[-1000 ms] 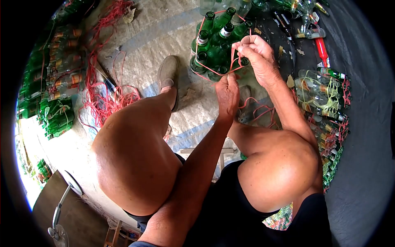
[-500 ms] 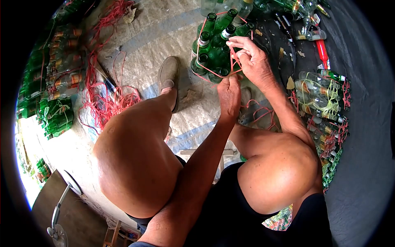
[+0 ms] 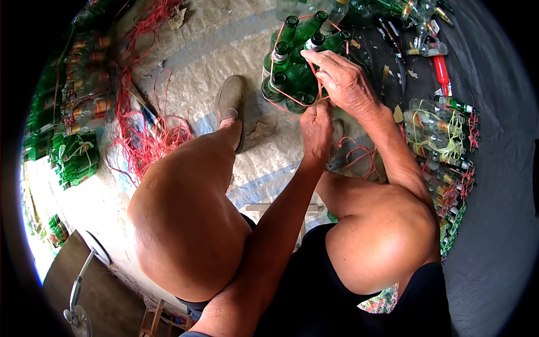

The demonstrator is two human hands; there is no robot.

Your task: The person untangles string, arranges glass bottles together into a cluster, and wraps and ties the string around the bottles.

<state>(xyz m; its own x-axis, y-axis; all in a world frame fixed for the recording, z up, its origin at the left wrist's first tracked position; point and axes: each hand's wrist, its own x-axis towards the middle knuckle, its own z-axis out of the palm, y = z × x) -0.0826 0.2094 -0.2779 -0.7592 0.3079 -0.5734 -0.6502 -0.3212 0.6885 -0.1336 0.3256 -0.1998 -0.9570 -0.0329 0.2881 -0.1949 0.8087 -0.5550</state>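
Several upright green bottles (image 3: 282, 59) stand in a cluster at the top centre, with a pink string (image 3: 272, 67) looped around their upper parts. At the near edge of the cluster, my left hand (image 3: 316, 124) is closed, pinching the string between thumb and fingers. My right hand (image 3: 347, 83) is just to the right and above it, over the near right bottles, with its fingers stretched forward. A strand of the string runs up from the left hand's pinch to beneath the right hand's fingers; the right hand's hold on it is partly hidden.
Tangled pink string (image 3: 150, 140) and a knife-like tool (image 3: 143, 105) lie on the floor at left. Stacked bottles (image 3: 84, 95) line the far left. Tied clear bottles (image 3: 435, 126) and a red bottle (image 3: 441, 73) lie at right. A shoe (image 3: 230, 98) is left of the cluster.
My right hand has turned and moved slightly left, its fingers now extended over the bottles instead of pinching the raised string. My left hand keeps its pinch and has shifted slightly right.
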